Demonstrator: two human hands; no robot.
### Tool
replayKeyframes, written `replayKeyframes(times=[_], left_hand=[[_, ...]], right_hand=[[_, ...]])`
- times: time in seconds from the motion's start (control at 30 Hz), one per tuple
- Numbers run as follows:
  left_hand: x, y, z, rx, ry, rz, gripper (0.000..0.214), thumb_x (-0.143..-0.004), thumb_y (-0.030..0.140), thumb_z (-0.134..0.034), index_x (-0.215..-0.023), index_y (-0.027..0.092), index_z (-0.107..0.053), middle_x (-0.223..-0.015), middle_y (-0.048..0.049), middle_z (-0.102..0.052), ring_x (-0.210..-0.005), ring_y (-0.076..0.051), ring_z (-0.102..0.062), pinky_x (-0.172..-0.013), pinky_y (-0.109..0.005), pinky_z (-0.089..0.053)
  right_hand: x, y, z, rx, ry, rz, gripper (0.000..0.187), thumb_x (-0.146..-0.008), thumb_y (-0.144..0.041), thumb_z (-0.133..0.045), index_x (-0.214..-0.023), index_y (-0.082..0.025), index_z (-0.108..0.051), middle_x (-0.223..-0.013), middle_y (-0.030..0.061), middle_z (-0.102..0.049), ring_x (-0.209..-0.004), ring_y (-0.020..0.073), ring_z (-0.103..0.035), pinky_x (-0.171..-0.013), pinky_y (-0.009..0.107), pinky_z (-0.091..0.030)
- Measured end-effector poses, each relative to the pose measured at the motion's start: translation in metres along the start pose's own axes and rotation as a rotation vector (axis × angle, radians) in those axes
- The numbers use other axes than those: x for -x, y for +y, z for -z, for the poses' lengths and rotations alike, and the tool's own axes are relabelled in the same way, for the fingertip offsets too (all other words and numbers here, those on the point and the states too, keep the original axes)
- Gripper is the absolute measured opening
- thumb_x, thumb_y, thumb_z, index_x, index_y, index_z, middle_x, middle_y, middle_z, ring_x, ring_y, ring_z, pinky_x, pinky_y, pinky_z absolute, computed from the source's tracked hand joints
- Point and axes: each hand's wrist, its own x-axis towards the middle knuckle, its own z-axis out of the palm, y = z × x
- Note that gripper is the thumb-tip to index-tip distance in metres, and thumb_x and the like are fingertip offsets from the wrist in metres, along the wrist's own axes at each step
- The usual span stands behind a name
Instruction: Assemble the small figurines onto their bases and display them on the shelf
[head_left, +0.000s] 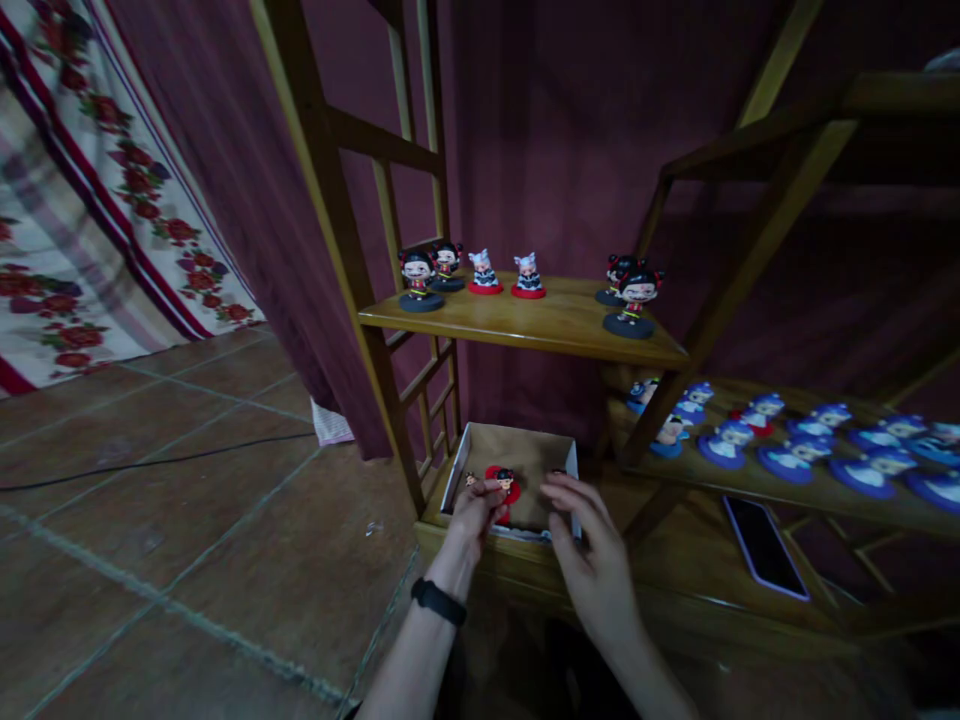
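My left hand [480, 510], with a dark band on its wrist, pinches a small black-haired figurine [506, 482] on a red base. It is over the left half of a shallow cardboard box [519, 440] with white sides. Part of another figurine [470, 480] shows by my left fingertips, partly covered by them. My right hand [589, 530] is at the box's right side, fingers apart and slightly curled, with nothing visible in them. Beyond its fingertips a small dark-topped item [558, 472] is mostly hidden.
On the wooden shelf [517, 318] above stand black-haired figurines [632, 298] at both ends and white-haired figurines [527, 275] between. Several blue figurines [802, 455] fill the right shelf. A phone [765, 545] lies below them. A wooden upright [352, 260] rises at left; a cable [157, 462] crosses the floor.
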Motion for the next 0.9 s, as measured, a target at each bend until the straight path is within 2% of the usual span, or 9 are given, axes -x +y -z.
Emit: replayKeyframes(times=[0.07, 0.17, 0.23, 0.3, 0.43, 0.67, 0.8, 0.9], left_hand=[[0.0, 0.0, -0.005, -0.005, -0.004, -0.026, 0.015, -0.06, 0.004, -0.067, -0.071, 0.012, -0.062, -0.07, -0.0037, -0.065, -0.056, -0.008, -0.058, -0.05, -0.017, -0.045], [-0.001, -0.002, -0.011, -0.018, -0.009, -0.05, 0.015, -0.06, 0.004, -0.067, -0.07, 0.013, -0.062, -0.07, -0.0039, -0.065, -0.058, -0.009, -0.059, -0.052, -0.017, -0.045], [-0.001, -0.004, -0.013, -0.035, -0.005, -0.063, 0.015, -0.059, 0.005, -0.067, -0.07, 0.013, -0.062, -0.069, -0.0031, -0.065, -0.058, -0.009, -0.058, -0.053, -0.018, -0.045], [-0.002, -0.007, -0.016, -0.051, -0.015, -0.084, 0.015, -0.059, 0.007, -0.068, -0.071, 0.013, -0.062, -0.067, -0.0019, -0.064, -0.057, -0.008, -0.057, -0.053, -0.018, -0.044], [-0.003, -0.01, -0.022, -0.081, -0.022, -0.114, 0.014, -0.059, 0.013, -0.069, -0.071, 0.014, -0.062, -0.063, -0.0003, -0.061, -0.051, -0.006, -0.054, -0.051, -0.017, -0.043], [-0.007, -0.016, -0.03, -0.093, 0.01, -0.228, 0.019, -0.058, 0.011, -0.067, -0.073, 0.016, -0.057, -0.057, 0.0038, -0.057, -0.049, -0.007, -0.053, -0.05, -0.018, -0.044], [-0.012, -0.018, -0.03, -0.197, -0.04, -0.313, 0.014, -0.059, 0.008, -0.063, -0.068, 0.016, -0.057, -0.054, 0.004, -0.056, -0.049, -0.008, -0.052, -0.049, -0.019, -0.044], [-0.015, -0.017, -0.03, -0.265, -0.06, -0.326, 0.012, -0.057, 0.007, -0.064, -0.062, 0.015, -0.057, -0.052, 0.0035, -0.056, -0.047, -0.008, -0.051, -0.048, -0.018, -0.043]], right_hand=[[-0.013, 0.018, -0.008, 0.006, 0.005, -0.072, 0.03, -0.074, -0.025, -0.055, -0.103, -0.027, -0.06, -0.115, 0.004, -0.055, -0.106, 0.0213, -0.05, -0.092, 0.036, -0.04], [-0.031, 0.058, -0.022, -0.06, 0.043, -0.279, 0.032, -0.067, -0.027, -0.058, -0.099, -0.023, -0.062, -0.105, 0.0042, -0.061, -0.097, 0.0212, -0.055, -0.085, 0.036, -0.044], [-0.039, 0.08, -0.029, -0.126, 0.083, -0.359, 0.033, -0.064, -0.031, -0.061, -0.096, -0.023, -0.063, -0.102, 0.0038, -0.063, -0.098, 0.0217, -0.056, -0.085, 0.035, -0.044], [-0.042, 0.091, -0.034, -0.202, 0.049, -0.403, 0.032, -0.063, -0.034, -0.062, -0.093, -0.022, -0.064, -0.099, 0.0037, -0.065, -0.097, 0.0217, -0.057, -0.085, 0.034, -0.044], [-0.045, 0.095, -0.039, -0.225, -0.051, -0.422, 0.033, -0.065, -0.037, -0.06, -0.094, -0.022, -0.064, -0.094, 0.0032, -0.068, -0.09, 0.0215, -0.06, -0.078, 0.033, -0.047], [-0.054, 0.111, -0.036, -0.073, -0.1, -0.341, 0.024, -0.066, -0.037, -0.057, -0.084, -0.023, -0.065, -0.085, 0.001, -0.069, -0.078, 0.0194, -0.061, -0.072, 0.031, -0.047], [-0.058, 0.113, -0.031, -0.075, -0.114, -0.344, 0.022, -0.065, -0.037, -0.058, -0.08, -0.022, -0.065, -0.078, 0.0006, -0.068, -0.074, 0.0186, -0.061, -0.069, 0.03, -0.048], [-0.059, 0.11, -0.029, -0.133, -0.125, -0.361, 0.022, -0.064, -0.038, -0.06, -0.078, -0.022, -0.064, -0.076, 0.0004, -0.068, -0.073, 0.018, -0.061, -0.068, 0.03, -0.049]])
